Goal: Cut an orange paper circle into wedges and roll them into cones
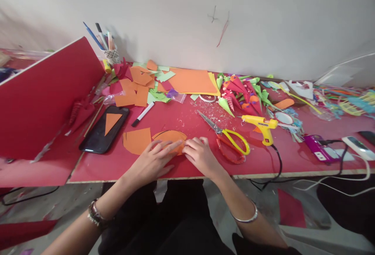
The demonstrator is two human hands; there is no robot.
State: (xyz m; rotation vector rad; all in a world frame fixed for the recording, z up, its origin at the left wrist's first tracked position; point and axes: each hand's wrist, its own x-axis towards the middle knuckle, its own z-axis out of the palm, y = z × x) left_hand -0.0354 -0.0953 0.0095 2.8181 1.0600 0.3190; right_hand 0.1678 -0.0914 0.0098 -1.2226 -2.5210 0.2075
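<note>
One head-worn camera is looking forward and down from above the near side of the worktop (175,114). It is facing the far wall (164,16) and taking in the lap (184,204) below. The left hand (155,155) and right hand (200,155) are showing near the middle, while the wide view is reaching from a red panel (52,102) on the left to beyond a purple box (315,145) on the right.

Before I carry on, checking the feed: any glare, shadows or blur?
Head view: no strong glare; soft shadow on the wall beside the pen cup; colored strips at far right look smeared; left hand and right hand fairly clear.
</note>
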